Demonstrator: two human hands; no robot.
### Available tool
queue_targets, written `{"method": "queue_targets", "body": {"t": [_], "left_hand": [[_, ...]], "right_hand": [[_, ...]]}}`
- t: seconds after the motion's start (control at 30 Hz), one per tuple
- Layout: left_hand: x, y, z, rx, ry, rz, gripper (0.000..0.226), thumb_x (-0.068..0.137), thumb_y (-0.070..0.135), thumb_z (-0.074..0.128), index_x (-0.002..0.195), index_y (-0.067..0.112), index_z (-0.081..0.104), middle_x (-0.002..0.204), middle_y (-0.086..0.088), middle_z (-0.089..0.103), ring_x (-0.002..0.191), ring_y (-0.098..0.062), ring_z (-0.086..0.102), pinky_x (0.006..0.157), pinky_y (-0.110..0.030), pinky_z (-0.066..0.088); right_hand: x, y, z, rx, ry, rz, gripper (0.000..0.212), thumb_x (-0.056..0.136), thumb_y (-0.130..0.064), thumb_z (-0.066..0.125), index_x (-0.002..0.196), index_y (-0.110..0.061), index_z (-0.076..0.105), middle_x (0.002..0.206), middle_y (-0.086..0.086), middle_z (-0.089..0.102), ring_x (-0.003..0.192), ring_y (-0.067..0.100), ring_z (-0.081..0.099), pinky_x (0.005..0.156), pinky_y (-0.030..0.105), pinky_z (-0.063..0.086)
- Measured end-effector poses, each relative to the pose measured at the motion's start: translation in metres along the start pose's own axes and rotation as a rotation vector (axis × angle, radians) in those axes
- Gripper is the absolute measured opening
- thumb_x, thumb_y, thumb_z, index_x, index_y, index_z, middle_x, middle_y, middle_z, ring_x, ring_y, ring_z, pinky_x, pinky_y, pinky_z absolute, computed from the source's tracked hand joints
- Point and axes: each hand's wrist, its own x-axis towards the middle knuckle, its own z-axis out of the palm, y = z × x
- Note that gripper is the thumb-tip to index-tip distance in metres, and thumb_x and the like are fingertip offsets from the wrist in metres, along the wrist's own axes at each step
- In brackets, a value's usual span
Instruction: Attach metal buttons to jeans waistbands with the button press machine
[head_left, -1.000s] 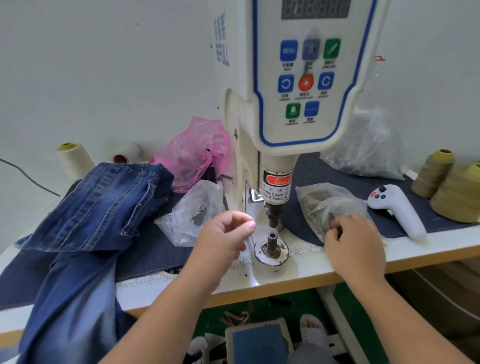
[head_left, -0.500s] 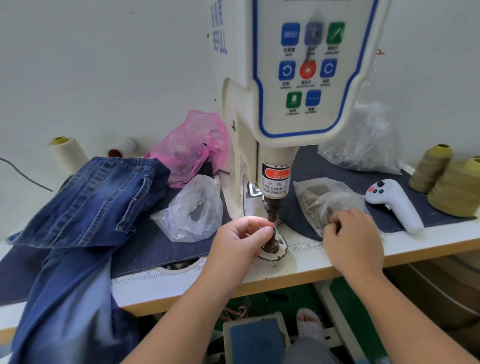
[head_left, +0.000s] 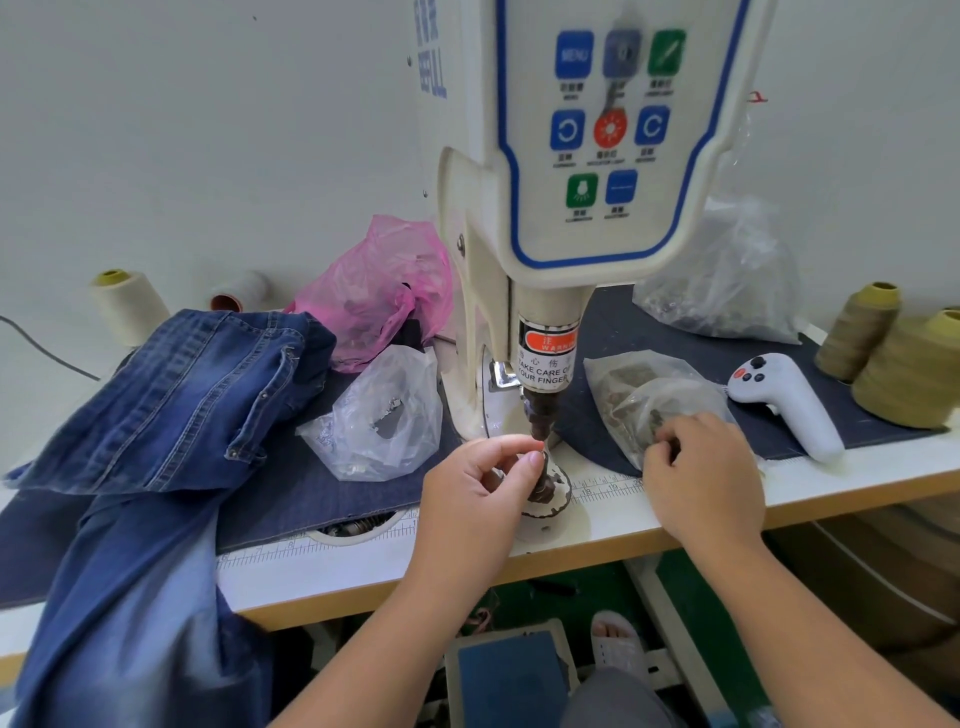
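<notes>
The cream button press machine stands at the table's middle, its punch above the lower die. My left hand pinches a small metal button part between thumb and forefinger right on top of the die post. My right hand has its curled fingers inside a clear bag of metal buttons to the right of the die; what it holds is hidden. Blue jeans lie bunched at the left and hang over the table's front edge.
A clear bag and a pink bag sit left of the machine, another clear bag behind right. A white handheld controller and olive thread cones are at the right. A foot pedal lies under the table.
My left hand moved right and down from beside the die until its pinched part sits on the die post. My right hand stayed at the button bag.
</notes>
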Motion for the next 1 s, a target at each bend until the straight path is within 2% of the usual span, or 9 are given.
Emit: {"method": "queue_targets", "body": {"t": [0.13,0.27,0.57,0.77,0.8,0.87,0.93,1.0], "left_hand": [[-0.003,0.0,0.001,0.092,0.042,0.126,0.031,0.092,0.025,0.067,0.085,0.055,0.066,0.086,0.023,0.068,0.077,0.0,0.06,0.067,-0.01,0.045],[-0.004,0.0,0.002,0.163,0.07,0.193,0.035,0.092,0.026,0.067,0.084,0.059,0.062,0.085,0.023,0.066,0.077,-0.002,0.059,0.064,-0.009,0.044],[-0.002,-0.001,0.001,0.144,0.06,0.206,0.035,0.091,0.021,0.068,0.084,0.055,0.062,0.083,0.02,0.065,0.069,-0.002,0.057,0.061,-0.009,0.042],[0.013,-0.006,-0.015,0.118,0.068,0.13,0.019,0.095,0.023,0.062,0.089,0.041,0.067,0.075,0.008,0.066,0.065,-0.009,0.06,0.059,-0.018,0.052],[0.019,-0.007,-0.02,0.137,0.071,0.127,0.019,0.096,0.022,0.061,0.088,0.038,0.067,0.074,0.008,0.066,0.065,-0.01,0.061,0.058,-0.02,0.053],[0.031,-0.011,-0.031,0.213,0.09,0.138,0.023,0.096,0.018,0.06,0.084,0.037,0.065,0.073,0.011,0.066,0.063,-0.004,0.06,0.053,-0.015,0.048],[0.043,-0.017,-0.041,0.306,0.126,0.111,0.025,0.095,0.019,0.06,0.08,0.039,0.063,0.07,0.011,0.065,0.069,-0.001,0.059,0.055,-0.014,0.045],[0.054,-0.027,-0.049,0.387,0.154,0.064,0.021,0.095,0.022,0.06,0.08,0.038,0.063,0.072,0.011,0.065,0.073,-0.003,0.059,0.062,-0.025,0.049]], "right_hand": [[0.0,0.001,0.0,-0.002,0.002,-0.005,0.015,0.09,-0.014,0.054,0.079,-0.015,0.064,0.08,-0.003,0.054,0.083,0.017,0.047,0.067,0.031,0.037],[0.0,0.001,0.0,-0.003,0.008,-0.005,0.014,0.09,-0.015,0.055,0.079,-0.016,0.064,0.08,-0.003,0.054,0.083,0.016,0.047,0.066,0.03,0.036],[0.0,0.001,0.001,-0.009,0.007,-0.005,0.014,0.09,-0.015,0.054,0.08,-0.016,0.064,0.081,-0.003,0.054,0.083,0.016,0.047,0.067,0.031,0.038],[-0.002,0.0,0.001,0.016,0.036,-0.007,0.014,0.089,-0.014,0.054,0.081,-0.012,0.065,0.083,0.0,0.055,0.085,0.017,0.043,0.071,0.033,0.04],[-0.003,-0.001,0.001,-0.014,0.052,-0.016,0.014,0.089,-0.015,0.054,0.082,-0.011,0.066,0.084,0.0,0.055,0.086,0.016,0.039,0.074,0.034,0.039],[-0.003,-0.002,-0.001,-0.14,0.041,-0.047,0.017,0.09,-0.018,0.052,0.085,-0.011,0.065,0.089,0.001,0.05,0.089,0.016,0.03,0.081,0.037,0.036],[0.0,-0.004,-0.006,-0.328,-0.026,-0.117,0.018,0.09,-0.022,0.05,0.086,-0.013,0.065,0.092,-0.001,0.041,0.088,0.017,0.025,0.081,0.037,0.03],[0.007,-0.005,-0.013,-0.479,-0.1,-0.169,0.018,0.089,-0.025,0.049,0.088,-0.018,0.066,0.093,-0.002,0.038,0.089,0.018,0.027,0.078,0.036,0.025]]}}
